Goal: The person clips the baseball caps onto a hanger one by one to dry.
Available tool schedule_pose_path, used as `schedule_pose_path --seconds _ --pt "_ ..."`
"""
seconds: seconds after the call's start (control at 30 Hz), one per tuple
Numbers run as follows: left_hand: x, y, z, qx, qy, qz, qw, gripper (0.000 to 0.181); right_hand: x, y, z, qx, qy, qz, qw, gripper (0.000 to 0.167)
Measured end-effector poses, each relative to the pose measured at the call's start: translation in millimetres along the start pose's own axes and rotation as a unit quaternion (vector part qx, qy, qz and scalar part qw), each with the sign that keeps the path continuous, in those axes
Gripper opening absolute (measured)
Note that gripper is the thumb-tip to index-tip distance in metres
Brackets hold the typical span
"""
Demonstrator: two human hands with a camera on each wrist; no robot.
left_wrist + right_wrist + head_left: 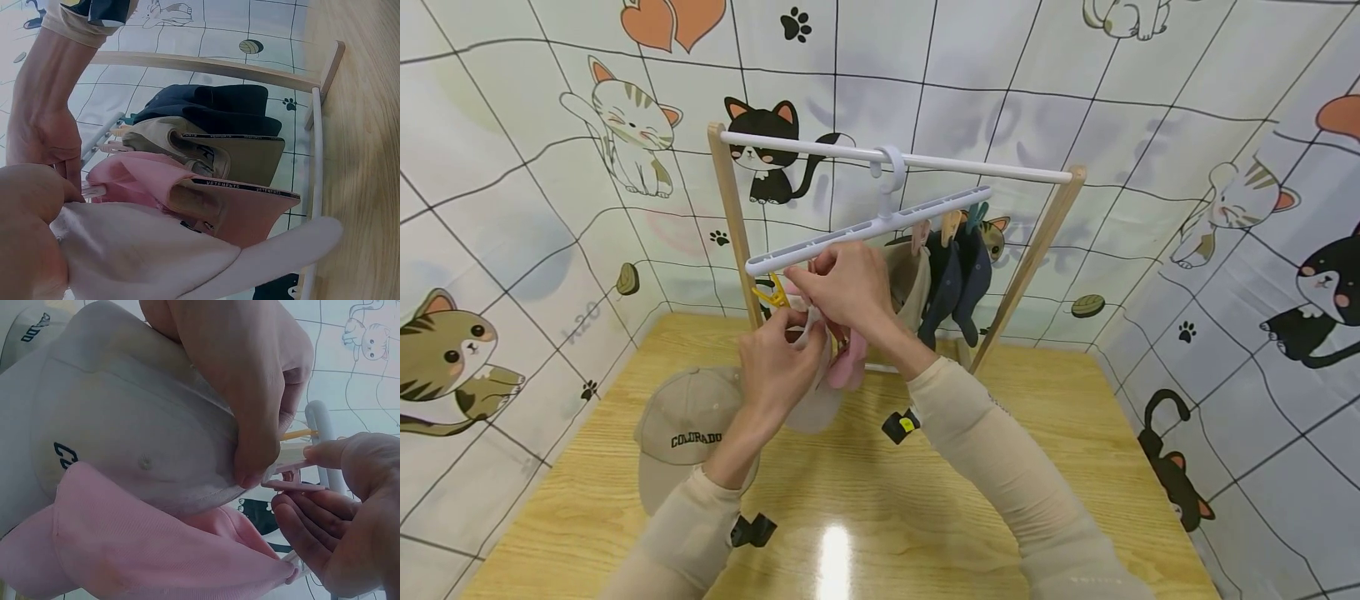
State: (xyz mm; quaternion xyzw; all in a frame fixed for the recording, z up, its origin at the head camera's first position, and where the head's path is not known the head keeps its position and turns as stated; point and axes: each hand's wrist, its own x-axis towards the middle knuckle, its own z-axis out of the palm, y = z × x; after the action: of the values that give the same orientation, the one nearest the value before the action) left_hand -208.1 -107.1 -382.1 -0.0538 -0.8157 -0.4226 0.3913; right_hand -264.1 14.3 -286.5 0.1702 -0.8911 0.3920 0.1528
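Observation:
My left hand pinches the edge of a white cap, which hangs down under the near left end of a white hanger. A pink clothespin is between the thumb and fingers of my right hand, close to the gripped cap edge. In the head view my right hand partly covers this spot. Beside the white cap hangs a pink cap. Farther along the hanger are a beige cap and a dark navy cap, held by clothespins. A yellow clothespin is at the hanger's left end.
The hanger hooks over the white bar of a wooden-sided rack. A beige COLORADO cap lies on the wooden table at the left. Patterned sheets stand behind and at both sides.

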Motion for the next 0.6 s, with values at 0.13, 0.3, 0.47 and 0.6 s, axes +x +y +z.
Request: schedule_pose_path --seconds 0.13,0.3,0.47,0.6 --pt "-0.2 0.7 3.9 0.006 0.013 0.015 0.9998 0.017 0.3 1.1 0.3 0.002 0.003 -0.01 0.9999 0.037" --pt "-0.1 0.1 7.6 0.014 0.024 0.048 0.9985 0.016 0.3 2.3 -0.2 0.0 0.002 -0.022 0.9998 0.036" --pt "0.6 -0.1 9.7 0.027 0.029 0.065 0.9971 0.016 0.1 3.5 -1.2 -0.004 0.002 -0.036 0.9994 0.035" --pt "1.2 1.1 10.3 0.042 0.031 0.071 0.9961 0.016 -0.1 4.2 -2.1 -0.007 0.002 -0.047 0.9989 0.035"
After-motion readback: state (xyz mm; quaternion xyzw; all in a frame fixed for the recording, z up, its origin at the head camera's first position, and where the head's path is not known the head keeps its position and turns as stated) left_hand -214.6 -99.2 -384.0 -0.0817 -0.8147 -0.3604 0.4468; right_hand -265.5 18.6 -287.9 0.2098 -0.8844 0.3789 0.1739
